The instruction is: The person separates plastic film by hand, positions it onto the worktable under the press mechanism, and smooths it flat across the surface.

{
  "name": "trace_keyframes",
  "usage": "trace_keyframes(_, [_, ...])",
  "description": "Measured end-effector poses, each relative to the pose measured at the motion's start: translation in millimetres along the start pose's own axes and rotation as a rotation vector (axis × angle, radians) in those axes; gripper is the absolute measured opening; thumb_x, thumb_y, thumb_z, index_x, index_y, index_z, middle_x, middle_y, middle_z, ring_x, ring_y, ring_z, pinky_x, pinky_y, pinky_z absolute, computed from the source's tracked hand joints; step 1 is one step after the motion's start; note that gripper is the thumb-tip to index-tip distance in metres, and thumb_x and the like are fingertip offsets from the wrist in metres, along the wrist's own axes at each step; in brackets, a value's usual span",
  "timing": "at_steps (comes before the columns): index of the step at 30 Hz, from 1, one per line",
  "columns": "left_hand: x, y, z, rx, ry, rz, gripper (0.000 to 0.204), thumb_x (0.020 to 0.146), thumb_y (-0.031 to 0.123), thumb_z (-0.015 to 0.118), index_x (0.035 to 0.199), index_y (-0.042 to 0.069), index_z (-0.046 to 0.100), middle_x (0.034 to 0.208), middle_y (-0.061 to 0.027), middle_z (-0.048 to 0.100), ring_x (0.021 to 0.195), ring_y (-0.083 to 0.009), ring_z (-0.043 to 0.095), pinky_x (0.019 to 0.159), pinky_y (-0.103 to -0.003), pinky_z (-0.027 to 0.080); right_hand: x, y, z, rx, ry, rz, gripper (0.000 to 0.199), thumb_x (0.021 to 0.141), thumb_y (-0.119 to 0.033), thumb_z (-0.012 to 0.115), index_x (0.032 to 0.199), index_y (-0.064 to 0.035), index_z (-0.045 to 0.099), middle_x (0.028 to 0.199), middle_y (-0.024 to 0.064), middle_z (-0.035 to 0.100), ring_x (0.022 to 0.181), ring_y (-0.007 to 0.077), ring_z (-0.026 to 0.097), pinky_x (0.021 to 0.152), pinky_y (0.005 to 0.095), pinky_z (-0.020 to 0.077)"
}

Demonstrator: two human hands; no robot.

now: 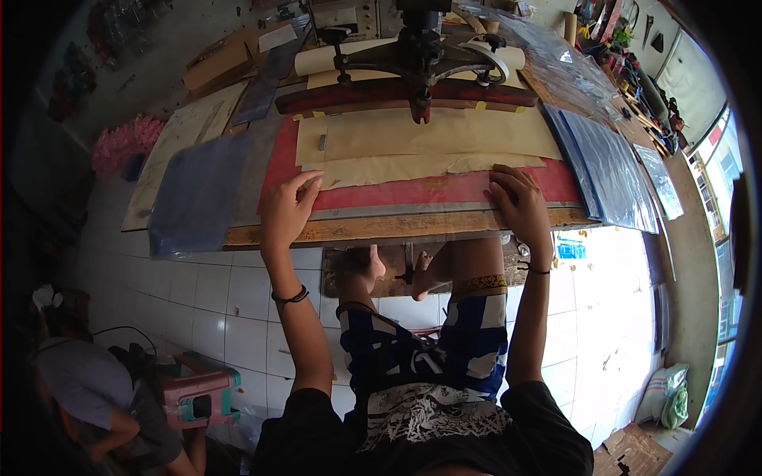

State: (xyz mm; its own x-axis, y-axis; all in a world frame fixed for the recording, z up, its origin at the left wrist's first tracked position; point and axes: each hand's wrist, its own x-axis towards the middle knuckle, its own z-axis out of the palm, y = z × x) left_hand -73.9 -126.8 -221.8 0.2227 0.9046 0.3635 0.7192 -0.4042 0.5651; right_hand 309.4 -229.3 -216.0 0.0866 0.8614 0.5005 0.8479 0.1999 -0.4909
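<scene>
Black T-shirt [432, 416] closest, left hand [287, 208] and right hand [525, 205] curl half-open, grip unclear, by the brown paper [421, 139]—uneven tugging could tear it!

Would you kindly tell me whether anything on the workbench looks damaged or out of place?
Yes, the tan paper looks worn: its front edge, between the left hand and the right hand, is ragged and uneven, as if torn, leaving an irregular strip of the red sheet showing.
</scene>
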Motion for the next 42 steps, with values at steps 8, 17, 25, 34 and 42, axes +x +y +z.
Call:
trace_keyframes(8, [0,-7,4,-0.035,0.032,0.087,0.029,0.094,0.031,0.065,0.109,0.008,0.074,0.095,-0.0133,0.074,0.074,-0.0238,0.069,0.067,-0.034,0.052,13,0,17,-0.123,0.054,0.087,0.029,0.091,-0.036,0.067,0.099,-0.0103,0.075,0.105,0.0089,0.067,0.103,0.0287,0.06,0.095,0.0458,0.0407])
trace_keyframes(17, [-1,3,1,-0.015,0.0,0.066,0.031,0.092,0.032,0.069,0.108,0.006,0.075,0.089,-0.0117,0.073,0.065,-0.0171,0.064,0.062,-0.03,0.049,17,5,25,-0.142,0.024,0.208,0.039,0.092,-0.047,0.061,0.09,-0.0104,0.076,0.091,0.0079,0.067,0.098,0.0271,0.061,0.093,0.0445,0.0357])
trace_keyframes(25, [1,1,2,-0.039,0.004,0.073,0.031,0.092,0.032,0.069,0.109,0.008,0.074,0.053,-0.0011,0.043,0.05,-0.01,0.038,0.05,-0.031,0.03,14,9,23,0.046,0.134,0.149,0.036,0.091,-0.035,0.069,0.089,0.0002,0.073,0.079,0.0112,0.066,0.069,0.0232,0.064,0.069,0.0351,0.0485])
trace_keyframes(34, [0,1,2,0.0,0.009,0.032,0.03,0.09,0.03,0.072,0.11,0.008,0.075,0.055,-0.0012,0.041,0.053,-0.0098,0.039,0.052,-0.03,0.033,11,5,22,0.06,0.088,0.235,0.038,0.09,-0.043,0.066,0.088,-0.007,0.076,0.082,0.0081,0.067,0.085,0.0253,0.064,0.089,0.0413,0.0398])
trace_keyframes(42, [1,3,2,0.009,0.007,0.036,0.031,0.091,0.032,0.071,0.11,0.008,0.075,0.054,-0.0021,0.044,0.052,-0.0096,0.041,0.051,-0.03,0.033,10,3,20,0.043,0.099,0.232,0.037,0.09,-0.042,0.067,0.088,-0.007,0.076,0.081,0.0082,0.068,0.083,0.0258,0.064,0.09,0.0414,0.0393])
